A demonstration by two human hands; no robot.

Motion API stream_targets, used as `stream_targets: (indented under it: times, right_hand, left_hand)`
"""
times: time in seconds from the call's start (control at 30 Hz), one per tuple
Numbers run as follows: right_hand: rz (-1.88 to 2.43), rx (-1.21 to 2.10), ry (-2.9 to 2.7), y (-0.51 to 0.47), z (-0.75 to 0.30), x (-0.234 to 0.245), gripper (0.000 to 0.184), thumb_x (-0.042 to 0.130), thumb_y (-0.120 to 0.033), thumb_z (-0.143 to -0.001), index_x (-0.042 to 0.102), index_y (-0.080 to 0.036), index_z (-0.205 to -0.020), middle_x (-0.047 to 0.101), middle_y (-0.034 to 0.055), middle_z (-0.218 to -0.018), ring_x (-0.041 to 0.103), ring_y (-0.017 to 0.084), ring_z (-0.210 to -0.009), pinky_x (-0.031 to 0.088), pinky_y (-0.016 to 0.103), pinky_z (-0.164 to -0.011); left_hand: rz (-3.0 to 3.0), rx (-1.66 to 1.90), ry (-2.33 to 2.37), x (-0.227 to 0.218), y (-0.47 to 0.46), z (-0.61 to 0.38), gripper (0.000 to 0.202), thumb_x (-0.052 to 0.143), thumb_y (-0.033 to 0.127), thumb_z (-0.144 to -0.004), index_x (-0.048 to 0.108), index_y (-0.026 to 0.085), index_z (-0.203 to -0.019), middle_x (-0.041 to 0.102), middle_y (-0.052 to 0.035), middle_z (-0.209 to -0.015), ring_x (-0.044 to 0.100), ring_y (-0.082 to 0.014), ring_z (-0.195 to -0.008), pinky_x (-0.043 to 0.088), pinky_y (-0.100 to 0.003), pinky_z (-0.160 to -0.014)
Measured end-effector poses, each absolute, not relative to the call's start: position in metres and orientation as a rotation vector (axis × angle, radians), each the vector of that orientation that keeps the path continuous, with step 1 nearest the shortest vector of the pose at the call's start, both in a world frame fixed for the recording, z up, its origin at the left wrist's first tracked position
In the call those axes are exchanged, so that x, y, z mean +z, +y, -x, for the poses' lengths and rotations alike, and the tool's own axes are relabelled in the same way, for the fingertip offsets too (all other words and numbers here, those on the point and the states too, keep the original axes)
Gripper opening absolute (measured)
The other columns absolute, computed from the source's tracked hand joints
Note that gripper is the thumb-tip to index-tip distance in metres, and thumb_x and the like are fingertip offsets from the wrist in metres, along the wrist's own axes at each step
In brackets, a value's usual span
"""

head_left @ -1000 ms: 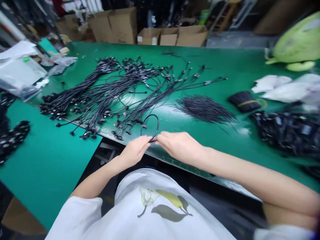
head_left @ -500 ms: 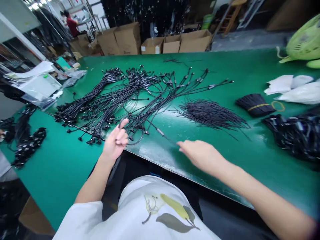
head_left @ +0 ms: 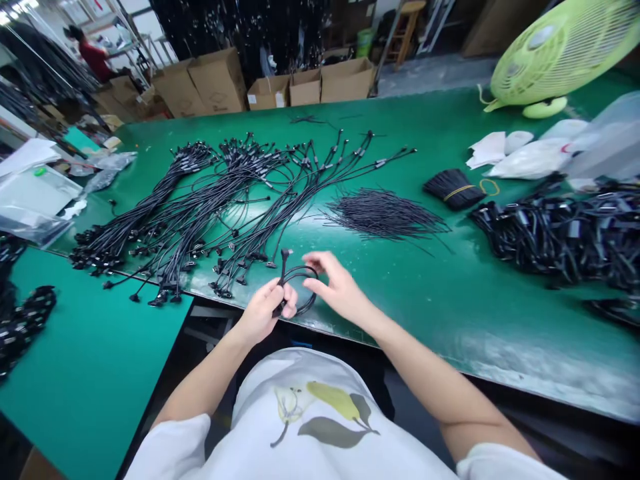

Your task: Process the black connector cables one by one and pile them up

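A short black cable (head_left: pixel 296 277) is wound into a small coil at the near edge of the green table (head_left: pixel 450 293). My left hand (head_left: pixel 263 310) is closed around the coil's lower left side. My right hand (head_left: pixel 336 287) pinches the coil's right side with fingers curled. One plug end sticks up above my left fingers. Just beyond lies a large spread of black cables (head_left: pixel 215 193) with connectors at their ends.
A pile of thin black ties (head_left: pixel 383 213) and a banded bundle (head_left: pixel 453 189) lie to the right, with a heap of coiled cables (head_left: pixel 565 233) further right. White bags (head_left: pixel 530 157), a green fan (head_left: pixel 560 50), cardboard boxes (head_left: pixel 220 80) and a distant person (head_left: pixel 93 57) are behind.
My hands were apart half a second ago, the left lifting a cable from the spread. Both have come together at the table edge and the cable is now coiled between them.
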State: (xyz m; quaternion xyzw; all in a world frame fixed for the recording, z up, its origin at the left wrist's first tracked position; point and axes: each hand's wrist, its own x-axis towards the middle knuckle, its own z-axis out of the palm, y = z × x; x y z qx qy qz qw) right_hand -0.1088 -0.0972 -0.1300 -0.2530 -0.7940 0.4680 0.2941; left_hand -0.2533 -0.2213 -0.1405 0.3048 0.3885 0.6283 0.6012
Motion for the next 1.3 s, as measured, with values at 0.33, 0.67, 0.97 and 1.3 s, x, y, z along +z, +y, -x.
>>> stream_targets:
  times: [0.33,0.67,0.97,1.3]
  right_hand:
    - [0.792,2.124,-0.968,-0.129,0.136,-0.146,0.039,0.078,-0.050,-0.067,0.061,-0.017,-0.081,0.054,-0.0011,-0.074,0.050,0.009,-0.068,0.042,0.019,-0.059]
    - [0.615,2.241,-1.074,-0.150,0.132,-0.131,0.051,0.053,-0.069,-0.083,0.051,-0.023,-0.105,0.039,-0.0067,-0.073,0.035,0.002,-0.043,0.024,0.016,-0.038]
    - [0.518,2.524,-0.823,-0.124,0.132,-0.122,0.071,0.035,-0.083,-0.080,0.056,-0.017,-0.094,0.031,-0.0085,-0.063,0.012,0.000,-0.039,0.009,0.016,-0.035]
    - [0.538,2.314,-1.013,-0.111,0.116,-0.131,0.052,0.049,-0.068,-0.086,0.058,-0.017,-0.088,0.031,-0.0079,-0.063,0.034,0.004,-0.040,0.039,0.020,-0.040]
  left_hand:
    - [-0.727,1.489,1.197,-0.173,-0.221,0.226,0.043,0.049,0.062,-0.088,0.049,0.019,-0.086,0.036,0.0081,-0.058,0.035,-0.0094,-0.053,0.041,-0.030,-0.074]
    - [-1.092,0.959,1.214,-0.181,-0.226,0.228,0.063,0.042,0.077,-0.080,0.050,0.017,-0.063,0.048,-0.0008,-0.064,0.045,-0.0141,-0.064,0.038,-0.030,-0.066]
    - [-0.385,1.103,0.743,-0.164,-0.235,0.208,0.054,0.056,0.070,-0.079,0.055,0.015,-0.082,0.043,0.0057,-0.053,0.040,-0.0087,-0.045,0.042,-0.025,-0.051]
    - [-0.103,1.081,0.685,-0.151,-0.224,0.207,0.036,0.062,0.049,-0.086,0.052,0.015,-0.079,0.028,0.0076,-0.057,0.032,-0.0053,-0.046,0.029,-0.014,-0.041]
